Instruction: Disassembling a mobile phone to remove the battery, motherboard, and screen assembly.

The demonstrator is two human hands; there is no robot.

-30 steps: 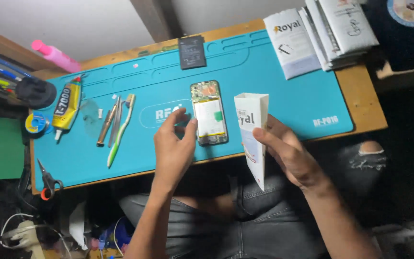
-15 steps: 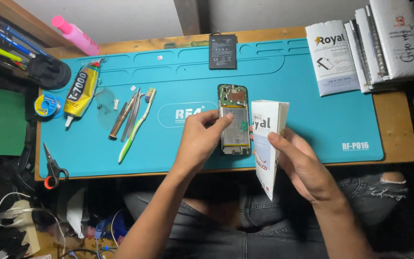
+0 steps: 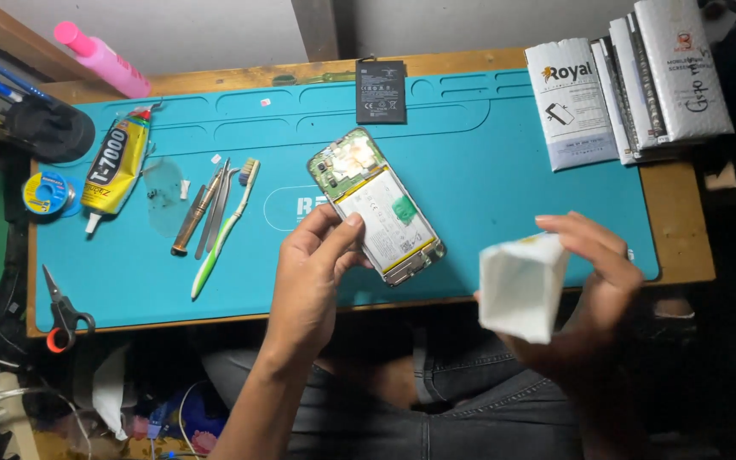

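Opened phone [image 3: 376,207], back cover off, lay tilted on the blue work mat [image 3: 487,170], its lower left edge pinched by the fingers [image 3: 340,238] of the left hand [image 3: 313,281]. To its right, well apart, the right hand [image 3: 594,290] closed its fingers around a white paper sleeve [image 3: 521,285] held over the desk [image 3: 675,221] edge. A black battery [image 3: 381,91] lay above the phone; tweezers [image 3: 215,204] and a green toothbrush [image 3: 225,232] lay further left.

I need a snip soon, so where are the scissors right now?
In the head view, the scissors lie at the blue mat's lower left corner, left of the toothbrush.
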